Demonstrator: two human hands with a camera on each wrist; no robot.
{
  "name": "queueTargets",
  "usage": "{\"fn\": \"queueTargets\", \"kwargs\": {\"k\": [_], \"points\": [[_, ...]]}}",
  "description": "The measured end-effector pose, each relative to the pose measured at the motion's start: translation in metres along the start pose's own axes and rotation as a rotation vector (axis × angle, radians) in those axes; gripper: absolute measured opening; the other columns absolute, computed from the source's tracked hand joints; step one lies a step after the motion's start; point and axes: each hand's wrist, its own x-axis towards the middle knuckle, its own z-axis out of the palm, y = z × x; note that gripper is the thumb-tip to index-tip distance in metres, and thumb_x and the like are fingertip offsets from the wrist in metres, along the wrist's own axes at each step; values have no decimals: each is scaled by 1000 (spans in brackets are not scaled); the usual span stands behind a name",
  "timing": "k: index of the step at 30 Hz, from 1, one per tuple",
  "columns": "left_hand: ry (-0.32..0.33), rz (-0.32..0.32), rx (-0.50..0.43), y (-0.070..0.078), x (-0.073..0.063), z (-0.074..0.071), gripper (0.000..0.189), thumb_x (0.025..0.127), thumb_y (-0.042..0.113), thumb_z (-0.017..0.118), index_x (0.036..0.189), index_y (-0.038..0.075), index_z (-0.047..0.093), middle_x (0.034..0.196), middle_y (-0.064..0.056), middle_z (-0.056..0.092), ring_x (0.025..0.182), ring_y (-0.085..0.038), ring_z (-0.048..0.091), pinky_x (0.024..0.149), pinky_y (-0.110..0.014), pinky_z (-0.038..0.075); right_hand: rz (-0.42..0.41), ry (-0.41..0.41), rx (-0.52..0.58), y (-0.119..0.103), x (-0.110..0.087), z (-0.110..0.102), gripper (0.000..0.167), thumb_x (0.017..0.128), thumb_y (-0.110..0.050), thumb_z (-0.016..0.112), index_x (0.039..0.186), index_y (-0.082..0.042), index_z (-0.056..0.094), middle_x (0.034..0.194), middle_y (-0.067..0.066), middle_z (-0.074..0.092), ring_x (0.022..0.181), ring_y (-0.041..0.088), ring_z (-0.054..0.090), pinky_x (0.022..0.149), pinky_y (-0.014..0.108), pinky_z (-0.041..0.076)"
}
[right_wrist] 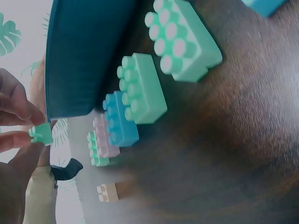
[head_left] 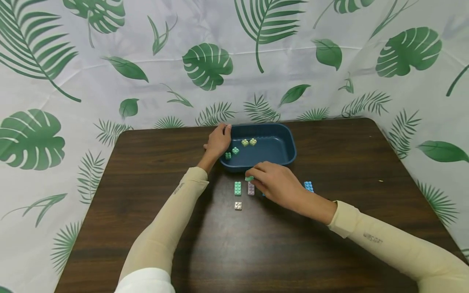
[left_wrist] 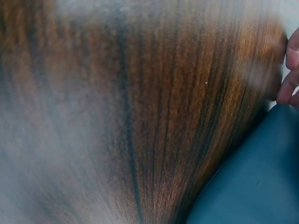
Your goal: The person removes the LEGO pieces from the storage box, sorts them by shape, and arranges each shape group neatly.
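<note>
Pinching the small green block [head_left: 249, 178] just outside the blue tray [head_left: 274, 151], my right hand [head_left: 280, 185] could drop it, its size giving scant purchase; my left hand [head_left: 218, 141] grips the tray's left end.

Smooth plastic tray [head_left: 271, 154] with a slight gloss, on a wood-grain worktop [head_left: 264, 256] with a soft sheen; in front of the tray, smooth-sided plastic building bricks [right_wrist: 148, 88]; behind it, a creased cloth backdrop [head_left: 157, 87].

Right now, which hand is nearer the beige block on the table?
The right hand, beyond the beige block, to its right; the left hand is farther off, gripping the tray.
</note>
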Motion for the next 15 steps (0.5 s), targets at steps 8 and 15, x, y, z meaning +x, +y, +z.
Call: {"fn": "queueTargets", "kwargs": {"k": [8,15], "points": [[-3,-19,4,0,3,1,41,115,48,32,127,18,58,130,-12,65,133,-37,58,117,-77,21,-113,-78,49,-4,-8,4,29,90,-14,86,116,-21,74,109,-5,70,95,10,67,80,29,59],[-6,-8,0,-1,3,0,38,115,48,34,123,19,57,119,-12,64,125,-36,60,113,-76,24,-136,-166,63,-4,-15,10,25,92,-17,85,114,-22,73,109,-3,70,96,13,67,82,32,59]]}}
